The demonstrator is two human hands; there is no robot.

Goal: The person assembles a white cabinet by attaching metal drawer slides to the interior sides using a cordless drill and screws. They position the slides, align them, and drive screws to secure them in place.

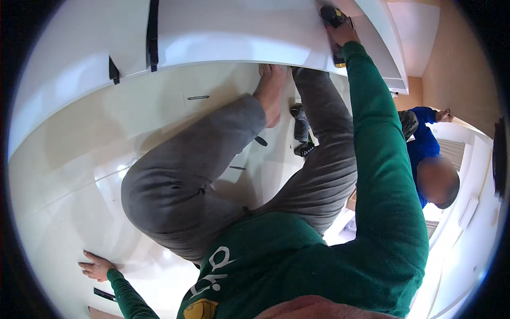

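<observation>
My right hand (345, 34) is stretched far forward at the upper right, wrapped around the handle of a black and yellow cordless drill (333, 17). The drill is up against a white panel (239, 32) that looks like a cabinet front; its tip is hidden. On the pale tiled floor at the lower left rests my left hand (96, 267), palm down with fingers spread, holding nothing. Close to it lies a short dark bar (104, 294).
Black handle-like strips (153, 37) stick out along the white panel. Between and beyond my legs lie a small dark object (261, 141), thin dark pieces (198, 97) and a dark drill-shaped item (301, 127). A person in blue (425, 138) is at the right, one arm raised.
</observation>
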